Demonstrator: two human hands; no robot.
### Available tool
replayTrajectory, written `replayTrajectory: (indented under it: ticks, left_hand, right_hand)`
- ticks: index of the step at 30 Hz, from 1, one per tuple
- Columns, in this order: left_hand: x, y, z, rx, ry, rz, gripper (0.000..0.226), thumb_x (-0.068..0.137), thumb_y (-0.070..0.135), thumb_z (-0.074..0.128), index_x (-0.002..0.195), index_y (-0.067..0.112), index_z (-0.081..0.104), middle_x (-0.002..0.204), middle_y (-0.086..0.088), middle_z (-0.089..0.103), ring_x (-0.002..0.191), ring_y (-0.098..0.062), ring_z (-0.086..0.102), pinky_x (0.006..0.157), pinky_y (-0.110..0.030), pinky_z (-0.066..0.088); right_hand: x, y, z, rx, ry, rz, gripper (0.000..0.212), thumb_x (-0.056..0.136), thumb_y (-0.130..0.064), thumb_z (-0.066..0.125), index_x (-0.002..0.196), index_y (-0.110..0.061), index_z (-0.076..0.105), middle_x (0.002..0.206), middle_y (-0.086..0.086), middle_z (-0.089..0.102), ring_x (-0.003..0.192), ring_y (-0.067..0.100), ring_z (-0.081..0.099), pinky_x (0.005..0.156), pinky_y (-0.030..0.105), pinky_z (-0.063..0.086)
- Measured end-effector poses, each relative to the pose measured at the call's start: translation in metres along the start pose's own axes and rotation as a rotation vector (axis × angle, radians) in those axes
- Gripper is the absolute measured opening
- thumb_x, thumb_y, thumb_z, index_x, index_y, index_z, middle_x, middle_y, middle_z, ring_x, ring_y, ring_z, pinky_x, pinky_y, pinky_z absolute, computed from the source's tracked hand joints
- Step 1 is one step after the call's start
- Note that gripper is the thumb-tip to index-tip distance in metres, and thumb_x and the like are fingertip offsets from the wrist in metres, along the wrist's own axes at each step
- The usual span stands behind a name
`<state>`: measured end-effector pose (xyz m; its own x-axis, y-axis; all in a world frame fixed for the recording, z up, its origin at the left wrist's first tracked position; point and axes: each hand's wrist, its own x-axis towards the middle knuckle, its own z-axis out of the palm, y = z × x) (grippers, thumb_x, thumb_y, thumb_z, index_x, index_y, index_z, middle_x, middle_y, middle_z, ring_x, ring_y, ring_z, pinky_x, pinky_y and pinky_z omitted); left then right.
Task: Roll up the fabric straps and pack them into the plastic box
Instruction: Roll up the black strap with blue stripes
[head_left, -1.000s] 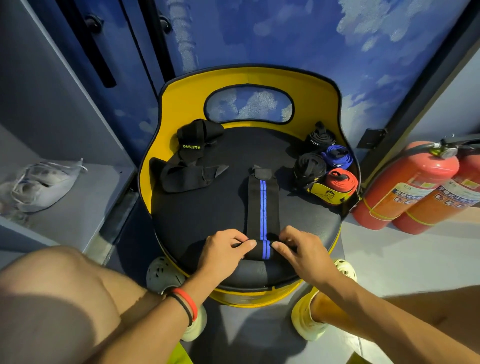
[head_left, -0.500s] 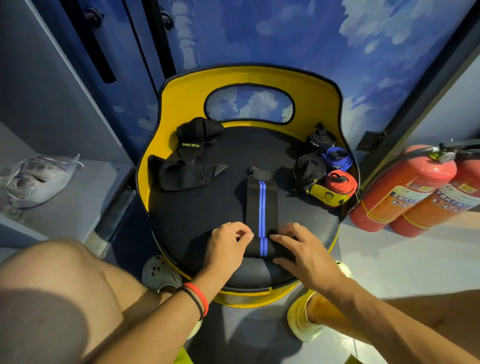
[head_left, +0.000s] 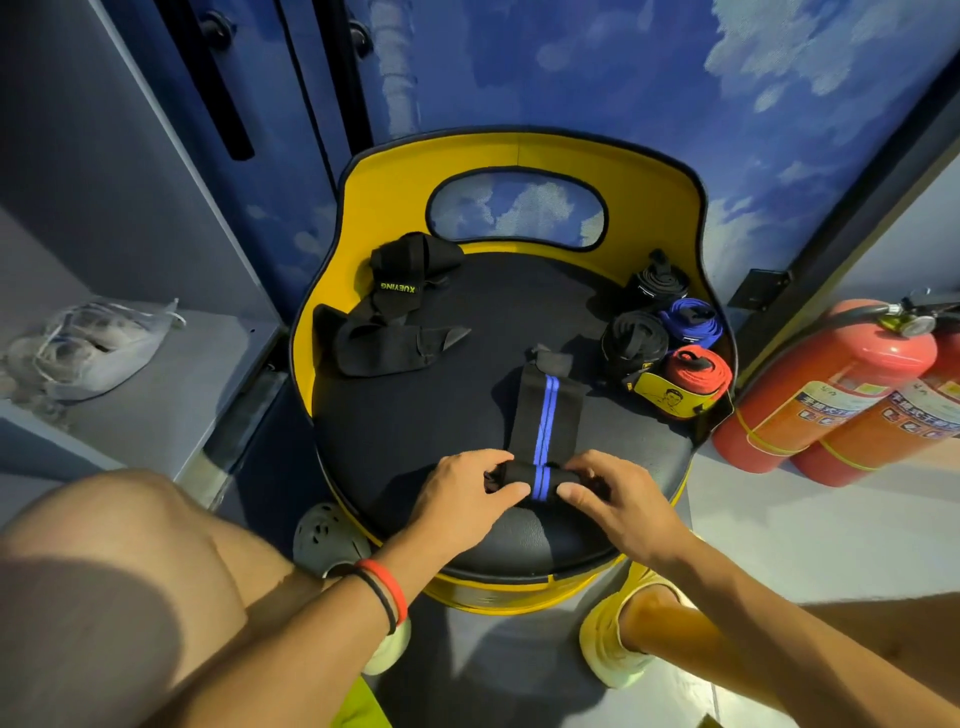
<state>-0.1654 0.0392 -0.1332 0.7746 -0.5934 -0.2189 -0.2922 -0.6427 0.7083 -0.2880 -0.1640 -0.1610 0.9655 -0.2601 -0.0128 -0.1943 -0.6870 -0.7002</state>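
Note:
A black strap with two blue stripes (head_left: 545, 410) lies flat on the black seat of a yellow chair (head_left: 415, 431); its near end is wound into a small roll. My left hand (head_left: 462, 493) grips the roll's left end and my right hand (head_left: 613, 493) pinches its right end. Loose black straps marked XUEYING (head_left: 395, 312) lie at the seat's back left. At the back right sit rolled straps: two black (head_left: 631, 343), one blue (head_left: 693, 322), one red with a yellow label (head_left: 693, 376). No plastic box is in view.
The chair's yellow backrest (head_left: 519, 156) curves round the seat. Two red fire extinguishers (head_left: 831, 395) lie on the floor to the right. A bagged pair of shoes (head_left: 88, 348) rests on a grey shelf at left. My knees and feet flank the chair's front.
The roll at the strap's near end has grown and moved a little away from me as both hands turned it; the flat stretch of strap is shorter.

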Motion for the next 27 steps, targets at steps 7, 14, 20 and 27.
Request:
replayTrajectory:
  ticks: [7, 14, 20, 27]
  left_hand:
    - [-0.005, 0.01, 0.0, 0.04, -0.024, -0.107, 0.035, 0.091, 0.056, 0.067, 0.112, 0.028, 0.072, 0.103, 0.009, 0.073, 0.091, -0.007, 0.066, 0.065, -0.019, 0.045]
    - [0.002, 0.011, 0.001, -0.008, -0.079, -0.223, 0.029, 0.094, 0.054, 0.063, 0.093, 0.026, 0.07, 0.079, 0.007, 0.073, 0.075, -0.008, 0.071, 0.067, -0.028, 0.053]
    - [0.008, 0.005, 0.0, -0.225, -0.084, -0.302, 0.026, 0.094, 0.048, 0.067, 0.102, 0.023, 0.066, 0.086, 0.002, 0.073, 0.066, -0.007, 0.074, 0.08, -0.039, 0.061]
    - [0.003, 0.007, 0.009, 0.047, 0.127, -0.131, 0.024, 0.096, 0.053, 0.061, 0.092, 0.029, 0.058, 0.086, 0.01, 0.062, 0.079, -0.009, 0.063, 0.059, -0.024, 0.042]
  right_hand:
    - [-0.002, -0.013, -0.003, -0.091, -0.081, 0.084, 0.068, 0.089, -0.072, 0.031, 0.102, -0.02, 0.072, 0.073, -0.007, 0.067, 0.072, 0.015, 0.065, 0.078, 0.035, 0.05]
    - [-0.003, -0.011, 0.007, -0.052, 0.14, -0.058, 0.021, 0.095, -0.047, 0.059, 0.1, -0.028, 0.055, 0.098, -0.01, 0.052, 0.087, 0.013, 0.054, 0.073, 0.033, 0.052]
    - [-0.012, -0.003, 0.005, -0.206, -0.007, -0.18, 0.056, 0.084, -0.046, 0.075, 0.132, -0.032, 0.049, 0.131, -0.015, 0.051, 0.116, 0.006, 0.051, 0.1, 0.026, 0.044]
    - [0.0, 0.001, -0.001, -0.341, 0.003, -0.134, 0.052, 0.089, -0.045, 0.07, 0.137, -0.038, 0.052, 0.116, -0.014, 0.06, 0.102, 0.011, 0.05, 0.105, 0.039, 0.035]
